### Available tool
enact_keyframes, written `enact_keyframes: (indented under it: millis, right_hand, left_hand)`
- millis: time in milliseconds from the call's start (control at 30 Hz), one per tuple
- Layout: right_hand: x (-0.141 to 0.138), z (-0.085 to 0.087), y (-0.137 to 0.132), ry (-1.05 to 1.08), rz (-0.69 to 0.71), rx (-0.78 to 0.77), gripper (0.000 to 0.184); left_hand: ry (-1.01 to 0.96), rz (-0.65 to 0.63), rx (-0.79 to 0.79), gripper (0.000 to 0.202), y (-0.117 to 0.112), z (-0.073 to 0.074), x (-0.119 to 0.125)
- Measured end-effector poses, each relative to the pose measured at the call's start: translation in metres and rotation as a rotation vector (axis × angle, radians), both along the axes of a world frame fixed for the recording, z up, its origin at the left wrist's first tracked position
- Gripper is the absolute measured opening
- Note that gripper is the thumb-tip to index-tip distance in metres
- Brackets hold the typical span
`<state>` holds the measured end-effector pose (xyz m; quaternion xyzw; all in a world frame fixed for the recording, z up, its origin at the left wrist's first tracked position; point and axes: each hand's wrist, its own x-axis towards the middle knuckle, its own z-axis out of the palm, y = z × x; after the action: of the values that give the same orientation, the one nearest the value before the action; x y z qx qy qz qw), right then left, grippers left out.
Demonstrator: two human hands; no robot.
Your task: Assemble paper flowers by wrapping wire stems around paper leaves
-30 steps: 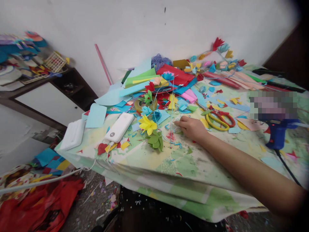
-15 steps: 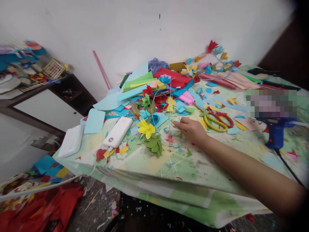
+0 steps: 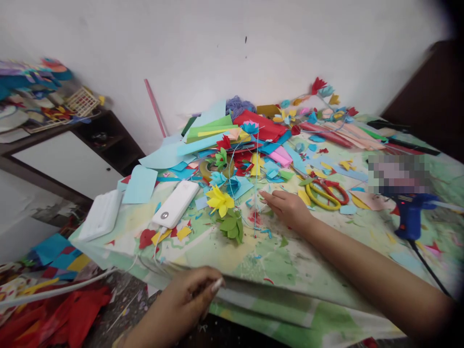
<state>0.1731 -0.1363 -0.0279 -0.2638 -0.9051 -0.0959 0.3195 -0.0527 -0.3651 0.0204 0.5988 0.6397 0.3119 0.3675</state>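
Observation:
A light blue cord point(image 3: 256, 169) runs straight up the middle of the table, past paper scraps. At its side is my right hand point(image 3: 290, 208), fingers pressed together, tips at the cord and seemingly pinching it. Left of that, a thin looped string carries paper flowers: a yellow flower point(image 3: 220, 200), green leaves point(image 3: 230, 227), and a red flower point(image 3: 224, 142) above. Near the front table edge, my left hand point(image 3: 188, 299) is raised with fingers curled toward the thumb. What it holds, if anything, I cannot make out.
A white power bank point(image 3: 176, 205) with a cable lies left, beside a white case point(image 3: 102, 215). To the right are yellow-handled scissors point(image 3: 322, 193) and a blue glue gun point(image 3: 408, 217) with its red light on. Coloured paper sheets point(image 3: 203, 140) pile up at the back.
My left hand has come into view at the front edge of the table. My right hand stays by the cord. The view has shifted slightly.

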Motion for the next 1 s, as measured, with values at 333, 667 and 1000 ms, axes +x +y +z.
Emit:
enact_keyframes:
  millis: [333, 667, 1000]
  right_hand:
    - [0.000, 0.010, -0.012, -0.157, 0.088, 0.136, 0.034]
    - [-0.006, 0.013, -0.017, -0.267, 0.076, 0.248, 0.031]
    - [-0.015, 0.022, -0.037, -0.303, 0.086, 0.385, 0.033]
  left_hand:
    - [0.666, -0.010, 0.512, 0.020, 0.053, -0.049, 0.073]
    - [0.838, -0.059, 0.526, 0.034, 0.056, -0.060, 0.076]
    - [0.760, 0.047, 0.579, 0.026, 0.058, -0.057, 0.080]
